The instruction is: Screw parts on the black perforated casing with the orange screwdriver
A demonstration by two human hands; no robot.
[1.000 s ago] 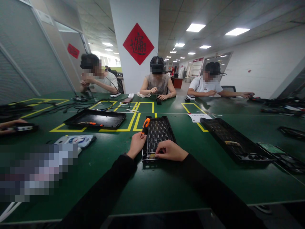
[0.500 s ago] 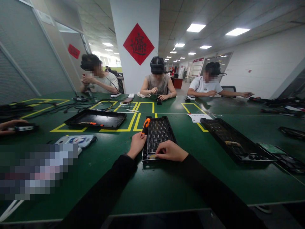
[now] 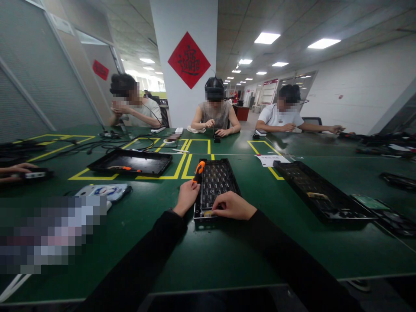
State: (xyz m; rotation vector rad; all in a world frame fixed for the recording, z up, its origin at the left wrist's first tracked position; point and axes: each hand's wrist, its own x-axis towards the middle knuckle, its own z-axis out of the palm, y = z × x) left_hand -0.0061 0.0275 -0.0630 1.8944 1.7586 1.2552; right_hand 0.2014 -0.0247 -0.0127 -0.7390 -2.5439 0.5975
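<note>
In front of me on the green table lies a black tray-like casing (image 3: 218, 177) with rows of small metal-looking pieces inside. My left hand (image 3: 186, 198) is closed at its left edge, around the lower part of a screwdriver (image 3: 199, 170) with an orange-and-black handle that points up and away. Over the casing's near end, my right hand (image 3: 234, 205) is closed, thumb and fingertips pinched low inside it. A small yellowish piece (image 3: 207, 213) lies right beside those fingertips; whether they grip it or something else is hidden.
Left, a shallow black tray (image 3: 152, 164) holds orange-handled tools; a printed pouch (image 3: 113, 190) lies nearer. Right, a long black casing (image 3: 302, 184) and a green board (image 3: 367, 202). Co-workers (image 3: 216, 115) sit opposite; another person's hand (image 3: 16, 170) is at far left. Cables (image 3: 81, 147) cross the table.
Both my hands, the screwdriver and the casing keep their places. At far left, the other person's hand has shifted slightly.
</note>
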